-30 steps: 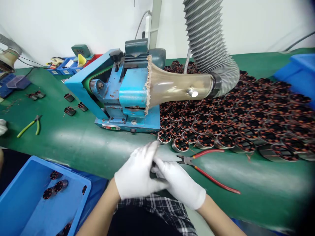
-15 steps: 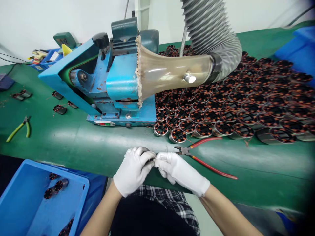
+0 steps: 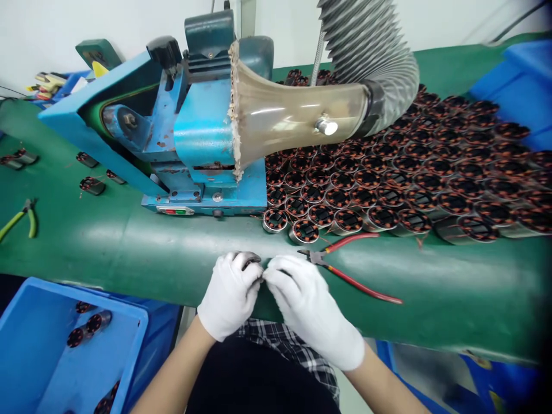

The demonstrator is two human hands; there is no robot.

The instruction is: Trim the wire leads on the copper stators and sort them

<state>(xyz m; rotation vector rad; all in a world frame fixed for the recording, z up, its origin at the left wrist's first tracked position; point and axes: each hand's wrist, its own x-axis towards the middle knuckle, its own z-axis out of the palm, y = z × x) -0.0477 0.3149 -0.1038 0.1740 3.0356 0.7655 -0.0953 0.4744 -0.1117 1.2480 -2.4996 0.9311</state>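
My left hand (image 3: 228, 296), in a white glove, is closed around a motor stator (image 3: 250, 260). Only a dark, rounded metal edge of it shows between the fingers; the rest is hidden. Just to the right, my gloved right hand (image 3: 299, 302) has its fingers pinched together at the stator's side. What lies between those fingertips is too small to make out. Both hands are over the front edge of the green bench. Close beyond the right hand lie red-handled cutting pliers (image 3: 317, 257), jaws apart, with nobody holding them.
A blue belt machine (image 3: 204, 135) with a clear hood (image 3: 293, 118) and grey hose (image 3: 371, 40) stands behind the hands. Rows of upright stators (image 3: 382, 217) fill the right. Green-handled pliers (image 3: 31, 218) lie left. A blue bin (image 3: 138, 322) at lower left holds several stators.
My right hand has turned, with its back more upward and its fingers bent at the stator. The left hand keeps its hold. The whole view has shifted slightly.
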